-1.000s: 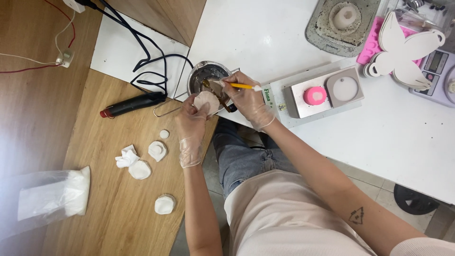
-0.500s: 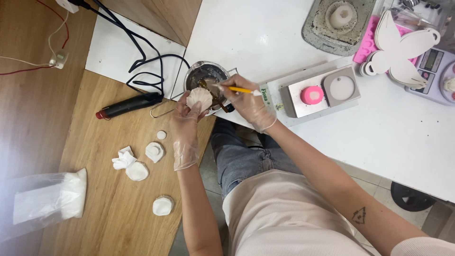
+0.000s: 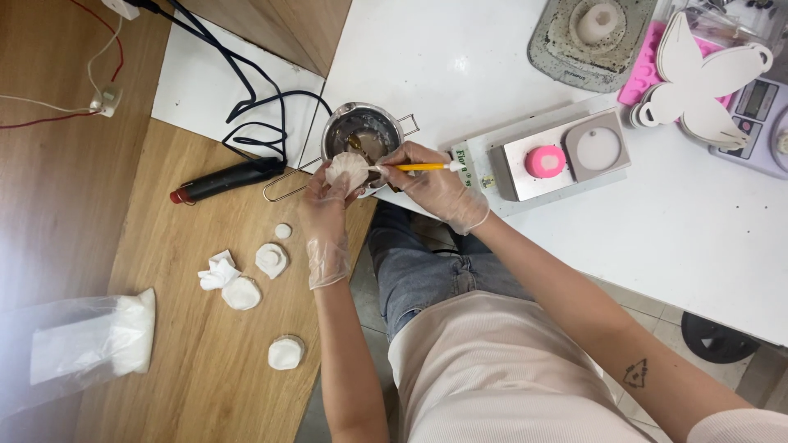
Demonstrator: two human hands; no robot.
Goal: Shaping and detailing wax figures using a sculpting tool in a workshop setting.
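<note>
**Brush on shell-shaped piece, over the pot's edge**

Left hand [image 3: 326, 205], gloved: grasping white shell-shaped piece [image 3: 345, 171] just in front of metal pot [image 3: 361, 131]. Right hand [image 3: 431, 184], gloved: pinching yellow-handled brush [image 3: 414, 167], tip touching the piece. More white pieces [image 3: 272, 260] on wooden table [image 3: 189, 328].

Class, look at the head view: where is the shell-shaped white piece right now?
The shell-shaped white piece is near the upper middle of the head view, held in the left hand over the near rim of the metal pot, with the right hand's yellow brush touching it.
</note>
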